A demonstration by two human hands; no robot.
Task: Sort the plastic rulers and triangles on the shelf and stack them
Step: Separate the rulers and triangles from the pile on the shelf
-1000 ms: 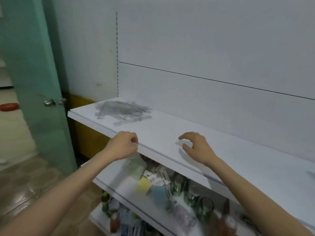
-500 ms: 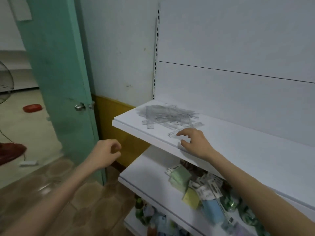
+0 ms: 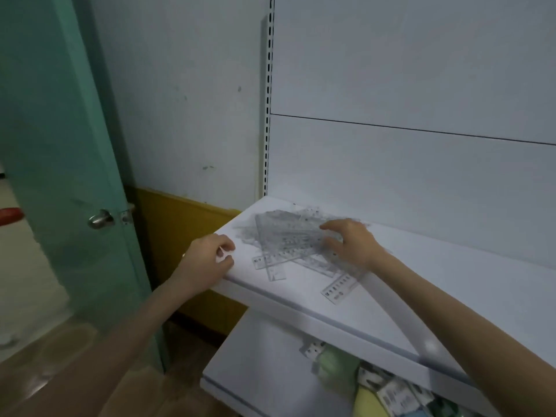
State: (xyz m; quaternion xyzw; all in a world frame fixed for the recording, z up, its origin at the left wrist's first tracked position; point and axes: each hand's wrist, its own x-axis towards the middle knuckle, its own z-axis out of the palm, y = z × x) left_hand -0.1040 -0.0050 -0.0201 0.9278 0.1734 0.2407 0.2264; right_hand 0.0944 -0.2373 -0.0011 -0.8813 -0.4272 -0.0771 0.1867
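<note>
Two hands at the shelf [image 3: 301,308]: right hand [image 3: 353,246] spread, fingertips on the blurred ruler pile [image 3: 285,236]; left hand [image 3: 204,261] curled at the corner, hold unclear.

Dim, soft light; perhaps slight motion blur.

A loose heap of clear plastic rulers and triangles [image 3: 288,239] lies flat at the left end of the white shelf [image 3: 301,299], nearer its back than its front. Pieces overlap at crossed angles, unsorted, with printed scales visible. One outlying ruler [image 3: 340,287] projects diagonally from the heap's right side toward the shelf's front edge.
</note>
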